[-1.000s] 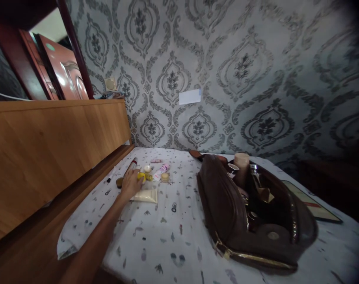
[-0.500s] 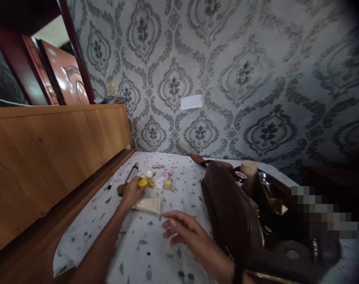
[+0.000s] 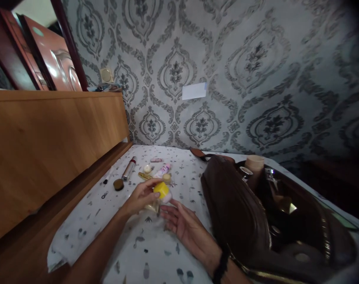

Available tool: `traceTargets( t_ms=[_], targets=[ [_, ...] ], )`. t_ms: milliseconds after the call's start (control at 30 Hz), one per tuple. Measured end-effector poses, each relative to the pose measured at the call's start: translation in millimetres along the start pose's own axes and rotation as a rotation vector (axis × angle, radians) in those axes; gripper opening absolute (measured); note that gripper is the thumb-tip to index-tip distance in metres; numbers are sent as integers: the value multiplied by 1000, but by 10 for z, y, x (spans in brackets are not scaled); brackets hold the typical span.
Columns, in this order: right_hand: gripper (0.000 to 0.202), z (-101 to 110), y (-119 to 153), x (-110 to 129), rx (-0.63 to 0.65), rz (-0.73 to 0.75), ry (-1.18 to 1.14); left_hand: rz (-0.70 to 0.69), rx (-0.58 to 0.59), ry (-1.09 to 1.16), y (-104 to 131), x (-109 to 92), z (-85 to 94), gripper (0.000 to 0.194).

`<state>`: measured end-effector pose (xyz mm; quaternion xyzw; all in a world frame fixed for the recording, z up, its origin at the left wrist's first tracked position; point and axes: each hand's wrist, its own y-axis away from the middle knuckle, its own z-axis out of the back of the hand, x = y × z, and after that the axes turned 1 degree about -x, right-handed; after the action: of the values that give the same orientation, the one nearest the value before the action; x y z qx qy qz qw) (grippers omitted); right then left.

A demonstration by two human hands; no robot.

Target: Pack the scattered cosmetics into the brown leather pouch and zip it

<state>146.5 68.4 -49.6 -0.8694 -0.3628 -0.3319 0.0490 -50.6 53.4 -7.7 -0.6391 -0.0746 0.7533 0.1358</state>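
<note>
My left hand (image 3: 144, 195) grips a small white jar with a yellow lid (image 3: 162, 190), thumb and fingers around its side, above the sheet. My right hand (image 3: 182, 223) is just below and to the right, palm turned up and fingers apart, a fingertip at or very near the jar's base. Under the left hand lies a cream-coloured tube (image 3: 152, 208), mostly hidden. Beyond the hands are a gold tube (image 3: 145, 176), a small beige-lidded jar (image 3: 166, 178), a pink and white tube (image 3: 162, 170) and a white round jar (image 3: 147, 169).
A large open brown bag (image 3: 232, 201) fills the right side, with a beige cup-like container (image 3: 255, 161) and other items inside. At left lie a silver and red cylinder (image 3: 129, 169) and a dark round jar (image 3: 118, 184). A wooden panel (image 3: 55, 146) borders the bed.
My left hand has lifted the yellow-lidded jar off the sheet and brought it right, towards me. My right hand has come up close to it. The view has tilted slightly down.
</note>
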Motion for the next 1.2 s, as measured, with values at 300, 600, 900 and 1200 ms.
traceTargets(
  t_ms=[300, 600, 900, 1200],
  targets=[
    [45, 32, -25, -76, -57, 36, -125, 42, 12, -324, 130, 38, -149, 44],
    [58, 63, -81, -111, 7, 79, -67, 9, -43, -437, 96, 120, -159, 43],
    [49, 60, -93, -59, -57, 42, -142, -1, 11, -530, 33, -38, -228, 44],
    [63, 41, -74, 16, -89, -148, -244, -105, 19, -573, -171, -374, -314, 44]
  ],
)
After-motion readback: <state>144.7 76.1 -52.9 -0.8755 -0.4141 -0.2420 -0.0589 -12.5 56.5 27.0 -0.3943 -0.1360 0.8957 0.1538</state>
